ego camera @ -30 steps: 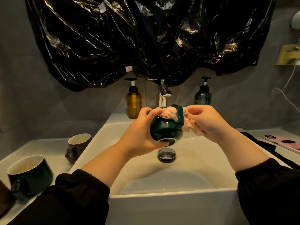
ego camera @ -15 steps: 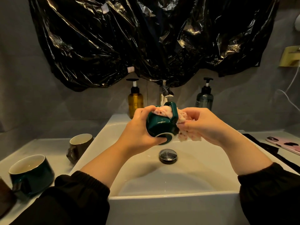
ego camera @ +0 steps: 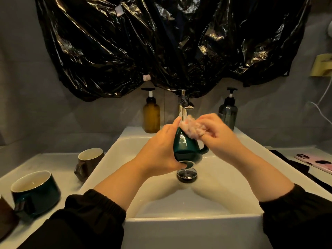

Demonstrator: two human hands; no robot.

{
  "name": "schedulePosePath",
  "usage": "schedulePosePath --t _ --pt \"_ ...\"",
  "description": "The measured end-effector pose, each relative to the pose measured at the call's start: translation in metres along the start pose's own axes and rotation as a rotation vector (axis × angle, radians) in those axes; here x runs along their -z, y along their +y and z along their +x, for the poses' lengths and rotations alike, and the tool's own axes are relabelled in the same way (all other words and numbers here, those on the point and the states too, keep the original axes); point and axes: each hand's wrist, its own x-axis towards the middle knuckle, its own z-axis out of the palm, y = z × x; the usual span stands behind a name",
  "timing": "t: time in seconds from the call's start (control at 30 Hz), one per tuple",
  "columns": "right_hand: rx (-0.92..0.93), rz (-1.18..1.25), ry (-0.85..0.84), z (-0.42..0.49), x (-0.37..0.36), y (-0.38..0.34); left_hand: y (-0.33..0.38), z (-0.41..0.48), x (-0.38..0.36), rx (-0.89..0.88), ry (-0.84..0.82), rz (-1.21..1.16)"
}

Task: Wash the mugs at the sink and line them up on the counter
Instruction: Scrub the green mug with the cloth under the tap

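Note:
My left hand [ego camera: 158,151] grips a dark green mug [ego camera: 186,146] over the white sink [ego camera: 188,220], its base toward me and its handle pointing right. My right hand [ego camera: 221,135] presses a pale pink cloth [ego camera: 193,129] into the mug's far, open end. On the counter [ego camera: 53,164] to the left stand a brown mug [ego camera: 89,163] and, nearer to me, another dark green mug [ego camera: 36,192], both upright. A further brown object [ego camera: 5,216] shows at the left edge, mostly cut off.
The tap [ego camera: 184,108] stands behind the mug, flanked by an amber pump bottle [ego camera: 151,114] and a grey pump bottle [ego camera: 228,112]. The drain plug [ego camera: 186,174] sits below the mug. A phone [ego camera: 316,162] and a dark cloth [ego camera: 291,164] lie at the right. Black plastic sheeting [ego camera: 170,45] covers the wall.
The held mug has turned: its handle has swung from the top round to the lower right. My right hand with the cloth has shifted up to the mug's far rim.

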Motion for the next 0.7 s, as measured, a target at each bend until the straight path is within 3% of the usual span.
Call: schedulePosePath --t 0.2,0.37,0.53,0.6,0.7 --pt "0.276 -0.188 -0.093 -0.010 -0.010 -0.005 -0.005 0.001 0.004 0.155 0.053 -0.041" --pt "0.233 -0.331 -0.069 -0.010 -0.015 -0.008 -0.003 0.001 0.002 0.106 0.011 0.033" --pt "0.324 -0.225 -0.106 -0.011 -0.016 -0.007 -0.002 0.003 0.000 0.158 0.053 -0.034" --pt "0.363 -0.186 -0.048 -0.012 -0.016 -0.005 -0.008 0.002 0.004 0.229 0.090 -0.053" --pt "0.241 -0.131 0.248 -0.007 -0.010 0.001 -0.010 0.001 0.006 0.228 0.115 -0.046"
